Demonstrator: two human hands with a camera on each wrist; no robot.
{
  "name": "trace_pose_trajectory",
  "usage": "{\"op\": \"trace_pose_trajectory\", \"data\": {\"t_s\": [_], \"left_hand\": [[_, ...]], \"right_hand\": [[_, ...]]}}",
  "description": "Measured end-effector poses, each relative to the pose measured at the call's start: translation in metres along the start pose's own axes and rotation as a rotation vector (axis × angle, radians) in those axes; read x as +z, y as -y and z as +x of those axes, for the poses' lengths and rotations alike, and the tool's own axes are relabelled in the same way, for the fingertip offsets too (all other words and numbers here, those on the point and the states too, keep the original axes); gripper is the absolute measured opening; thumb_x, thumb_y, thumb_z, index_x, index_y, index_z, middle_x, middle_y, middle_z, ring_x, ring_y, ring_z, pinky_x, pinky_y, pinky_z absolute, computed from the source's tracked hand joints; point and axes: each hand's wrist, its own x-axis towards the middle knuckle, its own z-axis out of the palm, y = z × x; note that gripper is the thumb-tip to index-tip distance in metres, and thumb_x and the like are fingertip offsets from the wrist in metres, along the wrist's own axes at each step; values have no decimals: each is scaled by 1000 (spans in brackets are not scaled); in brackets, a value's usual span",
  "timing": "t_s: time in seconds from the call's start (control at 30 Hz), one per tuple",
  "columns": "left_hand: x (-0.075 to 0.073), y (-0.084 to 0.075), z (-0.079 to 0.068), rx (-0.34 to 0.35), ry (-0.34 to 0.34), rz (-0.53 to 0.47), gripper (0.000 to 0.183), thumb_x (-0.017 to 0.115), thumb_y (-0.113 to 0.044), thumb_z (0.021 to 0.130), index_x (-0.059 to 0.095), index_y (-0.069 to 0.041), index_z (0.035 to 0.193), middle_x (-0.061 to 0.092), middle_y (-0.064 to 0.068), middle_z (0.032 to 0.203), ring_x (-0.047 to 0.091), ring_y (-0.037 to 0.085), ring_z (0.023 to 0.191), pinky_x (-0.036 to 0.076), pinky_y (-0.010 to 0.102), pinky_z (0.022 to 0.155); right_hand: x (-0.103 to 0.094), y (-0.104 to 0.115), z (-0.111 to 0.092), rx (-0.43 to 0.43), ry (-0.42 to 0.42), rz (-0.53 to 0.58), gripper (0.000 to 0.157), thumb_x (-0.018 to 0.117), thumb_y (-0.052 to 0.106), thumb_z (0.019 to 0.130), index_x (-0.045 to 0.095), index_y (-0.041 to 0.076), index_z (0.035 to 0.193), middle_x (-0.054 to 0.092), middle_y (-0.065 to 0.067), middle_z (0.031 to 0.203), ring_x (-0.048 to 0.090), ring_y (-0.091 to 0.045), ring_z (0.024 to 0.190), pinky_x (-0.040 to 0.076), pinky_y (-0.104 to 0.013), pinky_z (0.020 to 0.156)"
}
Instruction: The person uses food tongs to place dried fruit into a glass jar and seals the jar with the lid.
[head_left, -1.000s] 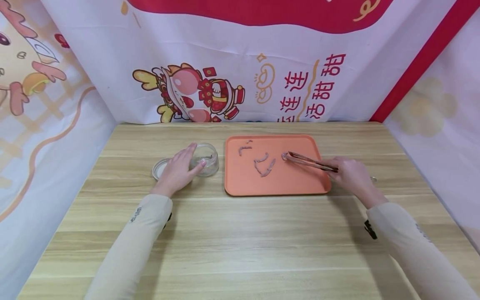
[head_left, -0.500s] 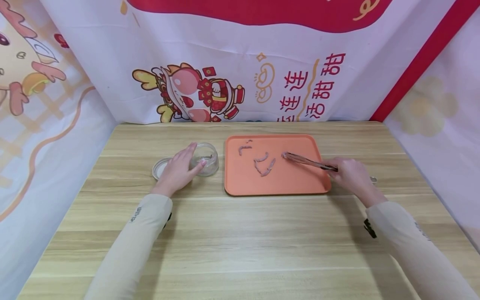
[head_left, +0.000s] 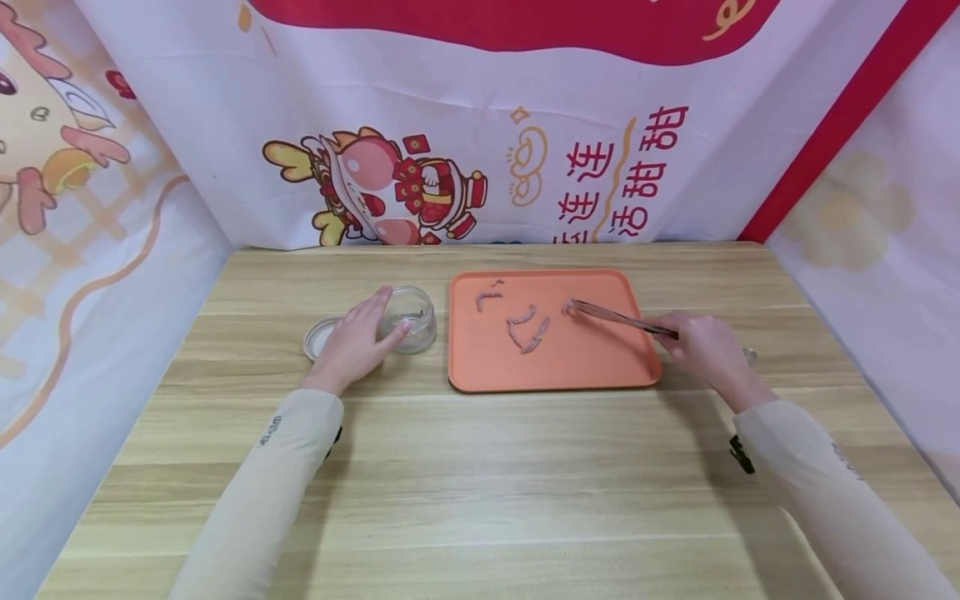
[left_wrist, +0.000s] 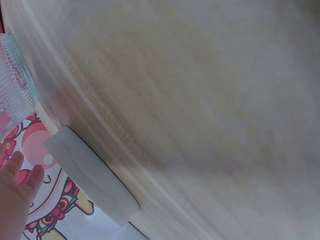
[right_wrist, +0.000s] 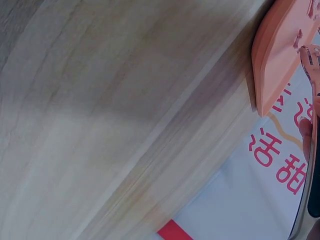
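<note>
The right hand (head_left: 703, 350) grips tongs (head_left: 618, 317), tips at a pinkish strip (head_left: 566, 309) on the orange tray (head_left: 570, 372) to that hand's left, while the left hand (head_left: 358, 338) spreads its fingers at a clear jar (head_left: 422, 327) to its right.

The surface (head_left: 480, 483) has a wood grain with a soft sheen, can't tell if it's real wood or laminate. Tray (head_left: 555, 372) looks like smooth plastic, pretty matt, low shine. Tongs (head_left: 621, 317) are glossy metal, with a dark, duller inlay on the handle, plastic or rubber by the look. Jar (head_left: 420, 340) is clear and shiny, ribbed up close, could be glass or plastic. The lid (head_left: 317, 340) beside it looks smooth. Backdrop (head_left: 247, 108) is printed cloth, matt and a bit creased. Sleeves (head_left: 247, 508) are plain matt fabric.
</note>
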Motion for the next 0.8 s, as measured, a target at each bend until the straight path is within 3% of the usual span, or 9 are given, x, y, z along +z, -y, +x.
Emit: {"op": "trace_pose_trajectory", "data": {"t_s": [0.27,0.8], "left_hand": [[-1,-1,-1,-10,10,7,81,37,-62,94,13,-13,155,17,9,161,23,36,146,22,57,118],[-4,-2,0,-17,18,6,83,37,-65,93,14,-14,155,18,9,161,23,36,146,21,59,118]], "right_hand": [[-3,-1,4,-89,-115,-15,30,74,-4,73,76,11,99,73,-9,76,62,-21,57,49,-41,48],[-18,20,26,-95,-99,-21,27,74,-1,76,75,10,100,72,-9,79,61,-21,57,48,-37,47]]}}
